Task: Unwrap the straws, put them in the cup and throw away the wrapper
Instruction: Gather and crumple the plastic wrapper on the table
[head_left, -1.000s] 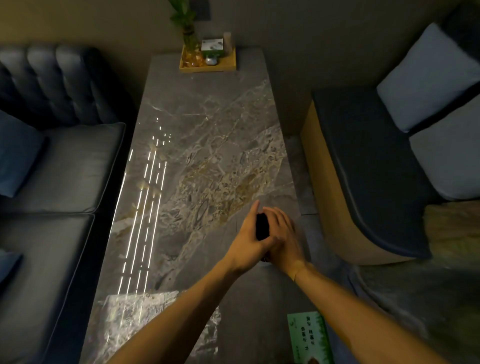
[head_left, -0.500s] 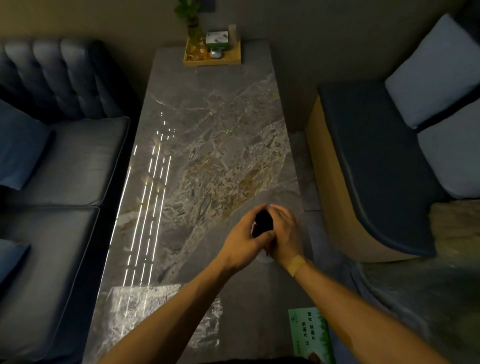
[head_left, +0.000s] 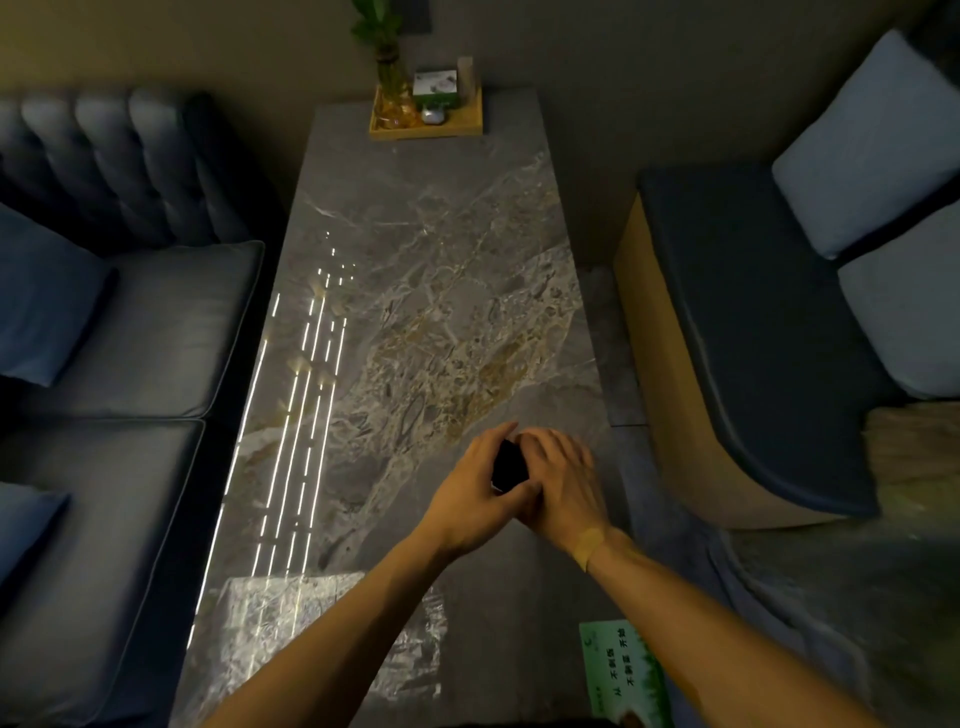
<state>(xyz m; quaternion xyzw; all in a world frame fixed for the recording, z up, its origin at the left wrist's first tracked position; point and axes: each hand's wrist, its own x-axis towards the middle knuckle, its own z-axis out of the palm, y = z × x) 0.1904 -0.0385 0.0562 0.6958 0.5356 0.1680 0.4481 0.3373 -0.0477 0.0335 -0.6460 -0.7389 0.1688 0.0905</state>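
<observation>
A long grey marble-patterned table (head_left: 426, 291) runs down the dim room and mirrors thin streaks of light. A dark blue tufted leather sofa (head_left: 119, 332) flanks one side, a dark upholstered bench with pale grey cushions (head_left: 769, 322) the other. Beige walls (head_left: 208, 47) close the far end.

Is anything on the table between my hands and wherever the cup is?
No cup shows in this view, so that path cannot be judged. Both hands, left hand and right hand, are closed together around a small dark object above the marble table. The tabletop beyond them is bare up to the wooden tray.
</observation>
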